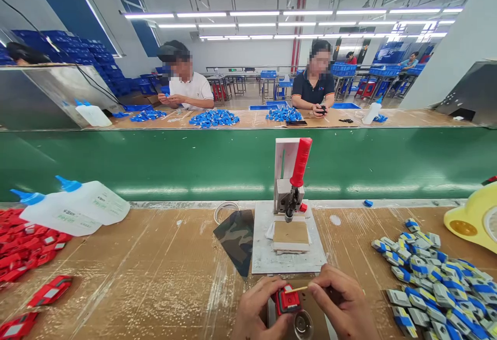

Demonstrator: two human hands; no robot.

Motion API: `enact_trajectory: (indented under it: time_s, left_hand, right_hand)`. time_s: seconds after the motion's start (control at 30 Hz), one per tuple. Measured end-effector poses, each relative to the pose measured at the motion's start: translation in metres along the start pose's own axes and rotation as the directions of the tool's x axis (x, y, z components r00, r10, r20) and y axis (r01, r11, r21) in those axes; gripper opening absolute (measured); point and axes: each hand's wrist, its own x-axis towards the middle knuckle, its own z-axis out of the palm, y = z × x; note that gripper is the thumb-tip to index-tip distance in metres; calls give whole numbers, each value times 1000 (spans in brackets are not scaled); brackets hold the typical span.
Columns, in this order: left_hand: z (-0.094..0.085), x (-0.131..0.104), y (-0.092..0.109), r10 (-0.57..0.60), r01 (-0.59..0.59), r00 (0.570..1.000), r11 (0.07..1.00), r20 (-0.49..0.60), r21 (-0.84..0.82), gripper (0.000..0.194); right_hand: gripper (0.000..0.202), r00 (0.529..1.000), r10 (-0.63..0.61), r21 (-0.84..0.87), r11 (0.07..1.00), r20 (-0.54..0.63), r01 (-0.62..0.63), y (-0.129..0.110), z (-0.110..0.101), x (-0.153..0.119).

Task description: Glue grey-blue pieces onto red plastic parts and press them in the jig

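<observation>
At the bottom centre my left hand (261, 310) holds a small red and black part (288, 300) between thumb and fingers. My right hand (341, 304) pinches a thin wooden stick (297, 290), whose far end lies over the top of the red part. Just below the part is a small round clear dish (303, 324). Beyond my hands stands a white press (284, 174) with a red lever handle (301, 163) and a cardboard-topped pad (291, 232).
Red parts (23, 247) and white bottles (93, 203) lie left; grey-blue parts (442, 283) and a yellow tape dispenser (471, 221) lie right. A dark patterned sheet (237, 239) lies beside the press. Two people sit beyond the green belt (174, 164).
</observation>
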Motion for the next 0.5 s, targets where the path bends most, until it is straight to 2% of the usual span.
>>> enact_trajectory:
  time_s: [0.2, 0.5]
  left_hand:
    - [0, -1, -2, -26, 27, 1000, 999, 14, -18, 44]
    - [-1, 3, 4, -25, 24, 1000, 999, -10, -43, 41]
  right_hand:
    - [57, 1000, -10, 33, 999, 2, 10, 1, -3, 1]
    - [59, 999, -23, -31, 999, 23, 24, 2, 1, 1]
